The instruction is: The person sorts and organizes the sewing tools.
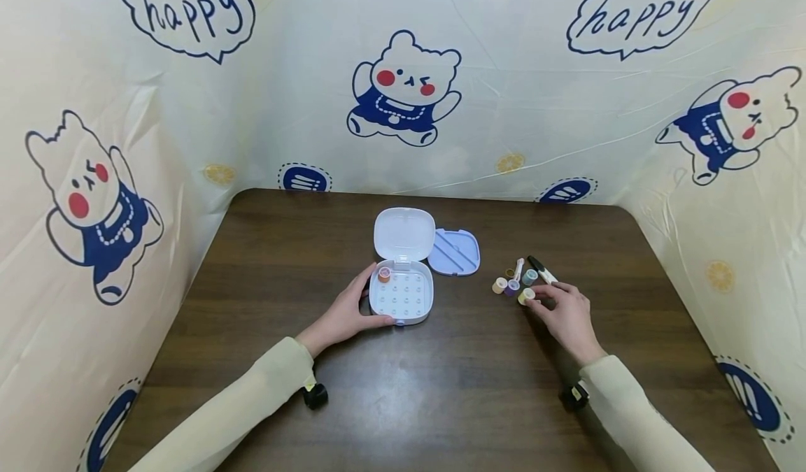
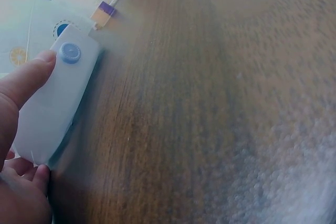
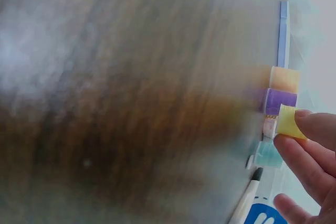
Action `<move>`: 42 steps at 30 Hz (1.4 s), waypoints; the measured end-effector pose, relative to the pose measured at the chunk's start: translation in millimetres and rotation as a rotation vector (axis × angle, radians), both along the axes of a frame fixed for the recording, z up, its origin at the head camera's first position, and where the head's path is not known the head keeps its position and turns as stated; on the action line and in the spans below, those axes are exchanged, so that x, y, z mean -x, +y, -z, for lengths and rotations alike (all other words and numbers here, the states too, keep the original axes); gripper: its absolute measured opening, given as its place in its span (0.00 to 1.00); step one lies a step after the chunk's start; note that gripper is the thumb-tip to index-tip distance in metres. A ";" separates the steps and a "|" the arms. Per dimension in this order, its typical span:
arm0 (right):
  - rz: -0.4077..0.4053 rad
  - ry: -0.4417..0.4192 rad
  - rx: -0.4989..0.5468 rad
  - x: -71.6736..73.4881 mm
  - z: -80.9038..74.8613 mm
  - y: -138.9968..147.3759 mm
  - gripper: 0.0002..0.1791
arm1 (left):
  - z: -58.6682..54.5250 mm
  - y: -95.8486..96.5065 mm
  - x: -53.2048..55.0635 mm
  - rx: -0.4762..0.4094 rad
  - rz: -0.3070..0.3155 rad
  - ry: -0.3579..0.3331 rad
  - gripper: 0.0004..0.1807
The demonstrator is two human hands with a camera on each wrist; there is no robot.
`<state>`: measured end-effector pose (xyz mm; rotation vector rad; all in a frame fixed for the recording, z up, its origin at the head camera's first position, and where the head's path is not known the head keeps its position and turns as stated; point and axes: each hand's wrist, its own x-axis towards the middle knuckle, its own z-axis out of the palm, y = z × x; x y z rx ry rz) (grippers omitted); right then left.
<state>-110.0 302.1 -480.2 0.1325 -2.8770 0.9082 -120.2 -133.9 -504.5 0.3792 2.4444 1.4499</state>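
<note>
With my left hand (image 1: 345, 312) I hold the small white box (image 1: 415, 319) at its left side. My thumb lies along the front wall, near the round blue button (image 2: 71, 53), and my other fingers are bent around the side wall. The box rests on the brown wooden table (image 1: 403, 402), a little left of the group of small rolls, and its lid (image 1: 404, 234) is turned back to the far side. Inside, there are rows of short pegs (image 1: 409, 290), and one orange-pink roll (image 1: 384, 274) stands in the far left corner.

My right hand (image 1: 567, 316) is closed at the fingertips: between thumb and index finger I pinch the yellow roll (image 1: 526, 296). I cannot tell if this roll touches the table or is already lifted. It is at the near side of the group. Just beside it are the purple roll (image 1: 513, 288) and the teal roll (image 1: 529, 277), and the beige roll (image 1: 499, 285) stands at the left of the purple one. Behind them lies a thin whitish piece (image 1: 519, 269), too small to name. A black-and-white pen (image 1: 541, 269) lies beyond my right fingers. To the right of the lid, there is a flat light-blue tray (image 1: 466, 248).
</note>
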 end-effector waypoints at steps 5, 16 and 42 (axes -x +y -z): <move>-0.029 0.062 -0.001 -0.6 -2.9 -5.8 0.11 | 0.5 -0.7 -0.2 -0.003 -0.001 -0.003 0.65; -0.087 0.154 -0.020 1.2 -9.8 -23.6 0.09 | -0.8 -0.8 -0.7 -0.011 -0.007 -0.016 0.65; -0.179 0.163 -0.008 16.2 -12.0 -65.4 0.10 | 0.0 -0.4 0.4 0.012 -0.005 -0.006 0.66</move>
